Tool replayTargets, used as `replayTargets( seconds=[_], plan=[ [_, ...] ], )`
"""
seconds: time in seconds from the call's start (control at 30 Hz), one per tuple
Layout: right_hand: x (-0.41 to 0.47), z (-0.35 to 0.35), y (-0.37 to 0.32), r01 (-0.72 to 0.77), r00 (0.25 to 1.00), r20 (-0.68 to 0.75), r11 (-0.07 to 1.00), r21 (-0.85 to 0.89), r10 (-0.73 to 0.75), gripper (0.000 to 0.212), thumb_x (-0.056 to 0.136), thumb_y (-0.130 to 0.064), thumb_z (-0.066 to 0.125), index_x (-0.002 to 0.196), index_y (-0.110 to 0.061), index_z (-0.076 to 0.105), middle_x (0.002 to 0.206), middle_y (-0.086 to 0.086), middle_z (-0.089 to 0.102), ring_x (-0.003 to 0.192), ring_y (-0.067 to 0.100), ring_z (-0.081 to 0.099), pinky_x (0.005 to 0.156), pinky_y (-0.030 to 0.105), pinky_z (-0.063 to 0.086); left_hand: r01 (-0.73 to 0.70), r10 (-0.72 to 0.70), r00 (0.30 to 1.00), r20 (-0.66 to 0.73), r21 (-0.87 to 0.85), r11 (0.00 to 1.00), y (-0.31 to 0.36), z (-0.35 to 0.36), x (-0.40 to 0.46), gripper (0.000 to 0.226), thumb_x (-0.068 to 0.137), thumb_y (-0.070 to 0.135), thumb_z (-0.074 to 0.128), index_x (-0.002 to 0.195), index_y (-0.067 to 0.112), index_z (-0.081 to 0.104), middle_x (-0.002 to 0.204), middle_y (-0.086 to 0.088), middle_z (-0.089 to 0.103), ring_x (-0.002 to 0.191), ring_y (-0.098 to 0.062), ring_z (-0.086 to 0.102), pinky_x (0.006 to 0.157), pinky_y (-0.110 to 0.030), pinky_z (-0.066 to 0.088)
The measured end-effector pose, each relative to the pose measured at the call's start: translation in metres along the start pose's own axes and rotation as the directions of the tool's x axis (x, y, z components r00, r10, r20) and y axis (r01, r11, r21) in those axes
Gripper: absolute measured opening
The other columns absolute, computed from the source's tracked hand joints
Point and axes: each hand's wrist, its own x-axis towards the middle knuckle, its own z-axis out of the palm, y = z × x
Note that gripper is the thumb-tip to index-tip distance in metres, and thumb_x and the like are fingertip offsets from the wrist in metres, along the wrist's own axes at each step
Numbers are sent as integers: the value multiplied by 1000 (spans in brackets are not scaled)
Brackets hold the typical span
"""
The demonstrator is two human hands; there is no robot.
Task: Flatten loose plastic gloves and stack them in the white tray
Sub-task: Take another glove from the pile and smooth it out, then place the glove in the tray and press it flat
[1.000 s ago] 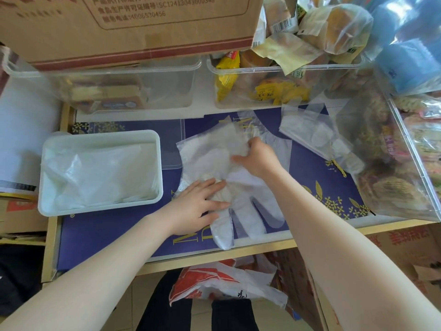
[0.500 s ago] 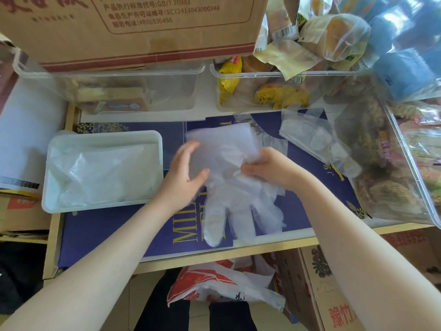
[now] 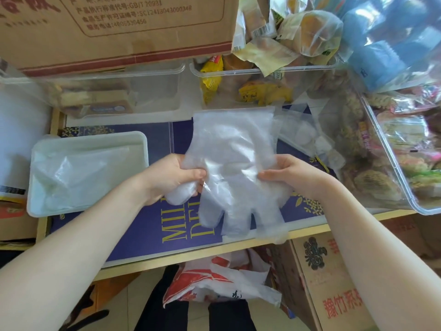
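A clear plastic glove (image 3: pixel 233 163) hangs spread out above the blue mat, cuff away from me and fingers pointing toward me. My left hand (image 3: pixel 171 177) pinches its left edge at the thumb. My right hand (image 3: pixel 286 177) pinches its right edge. The white tray (image 3: pixel 140 139) lies on the mat to the left of my left hand, and flattened gloves (image 3: pixel 78 173) lie inside it. More loose clear gloves (image 3: pixel 307 139) lie on the mat behind my right hand.
Clear plastic bins of packaged snacks (image 3: pixel 250 87) line the back, and another bin (image 3: pixel 405 144) stands at the right. A cardboard box (image 3: pixel 114 27) rests on the rear left bin. The shelf's wooden front edge (image 3: pixel 191 256) runs below the glove.
The glove lay on the mat under both my hands a second ago. Both hands have since gripped its sides and lifted it off the mat, spread flat between them.
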Motion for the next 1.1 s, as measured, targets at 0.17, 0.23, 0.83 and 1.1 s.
replayTargets(
  seconds=[0.17,0.23,0.83,1.1],
  plan=[
    [6,15,-2,132,989,-75,991,33,-130,10,89,-4,57,87,-12,63,71,-2,71,62,9,66,55,17,51,-87,86,996,-16,-78,993,0,-12,-12,14,81,4,66,74,14,72,69,-6,69,61,-18,63,61,-28,53],
    [8,19,-7,185,982,-47,976,117,-181,17,90,-1,52,89,-11,66,77,-2,73,69,10,68,64,19,55,-149,146,989,-32,-171,974,5,-14,-22,24,72,17,75,93,7,67,84,-12,69,73,-21,65,69,-34,55],
    [48,127,-86,383,918,14,892,239,-397,32,70,-13,33,45,-12,52,49,-2,51,47,11,44,48,17,37,-162,-52,969,-241,-781,604,2,-84,-113,79,58,64,66,121,17,61,108,-8,68,88,-22,67,68,-32,55],
    [98,191,-88,244,912,-185,848,-471,-366,26,74,-17,73,63,-23,50,60,-11,49,56,3,43,48,16,36,-115,-276,789,-550,-572,812,-23,-117,-111,10,87,6,58,92,12,63,78,-4,72,75,-19,65,64,-30,52]
  ],
)
